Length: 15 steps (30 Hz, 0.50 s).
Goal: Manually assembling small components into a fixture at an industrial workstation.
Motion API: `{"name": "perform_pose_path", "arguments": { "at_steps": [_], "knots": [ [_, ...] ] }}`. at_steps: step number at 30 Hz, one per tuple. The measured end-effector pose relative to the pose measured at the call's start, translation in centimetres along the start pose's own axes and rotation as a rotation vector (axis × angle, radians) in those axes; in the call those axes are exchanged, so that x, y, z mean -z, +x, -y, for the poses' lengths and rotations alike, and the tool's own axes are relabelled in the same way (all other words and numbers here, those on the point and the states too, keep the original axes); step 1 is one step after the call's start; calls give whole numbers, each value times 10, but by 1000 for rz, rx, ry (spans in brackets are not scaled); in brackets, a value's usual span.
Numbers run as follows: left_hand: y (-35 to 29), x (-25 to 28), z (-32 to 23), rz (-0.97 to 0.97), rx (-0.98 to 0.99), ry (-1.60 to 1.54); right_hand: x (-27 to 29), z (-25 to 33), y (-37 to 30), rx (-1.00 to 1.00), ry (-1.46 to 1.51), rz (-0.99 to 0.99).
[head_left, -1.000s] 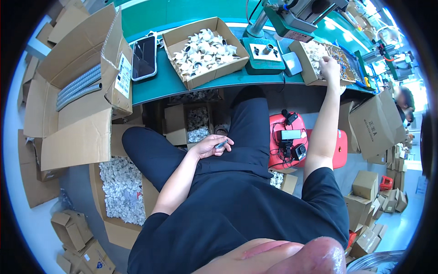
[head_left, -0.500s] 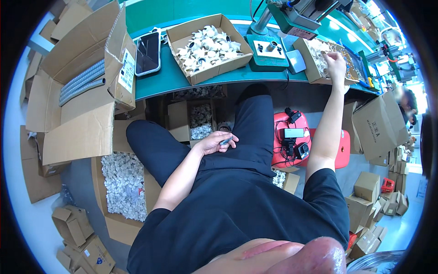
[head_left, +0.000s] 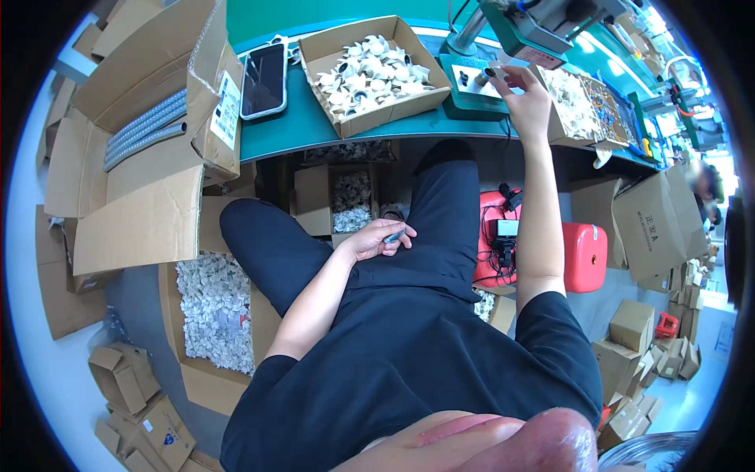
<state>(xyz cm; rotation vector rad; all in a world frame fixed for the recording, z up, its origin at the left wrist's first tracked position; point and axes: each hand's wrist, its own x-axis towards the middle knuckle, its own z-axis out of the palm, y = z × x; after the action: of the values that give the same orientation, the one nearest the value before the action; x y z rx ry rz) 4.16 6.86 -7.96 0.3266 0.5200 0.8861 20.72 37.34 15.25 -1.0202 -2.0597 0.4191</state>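
My right hand (head_left: 525, 98) has its thumb and finger at the top of the upright post (head_left: 483, 79) on the green fixture (head_left: 472, 110), near the middle of the bench (head_left: 271, 138)'s front edge; whether they pinch a piece, I can't make out. My left hand (head_left: 376, 241), in my lap, curls around a small dark object (head_left: 395, 236). I judge this as loading the post; the next move calls for straight alignment. 2 cartons carry printing: a white label (head_left: 225, 112) leftward, dark characters on a brown carton (head_left: 662, 230) rightward.
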Motion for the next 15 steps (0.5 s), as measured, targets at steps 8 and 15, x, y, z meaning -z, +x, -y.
{"name": "perform_pose_path", "arguments": {
  "at_steps": [8,15],
  "knots": [
    [-1,2,0,-8,-38,-19,-5,3,6,436,-81,-97],
    [1,5,-2,-1,-46,-44,-7,1,0,557,-171,-112]
  ]
}}
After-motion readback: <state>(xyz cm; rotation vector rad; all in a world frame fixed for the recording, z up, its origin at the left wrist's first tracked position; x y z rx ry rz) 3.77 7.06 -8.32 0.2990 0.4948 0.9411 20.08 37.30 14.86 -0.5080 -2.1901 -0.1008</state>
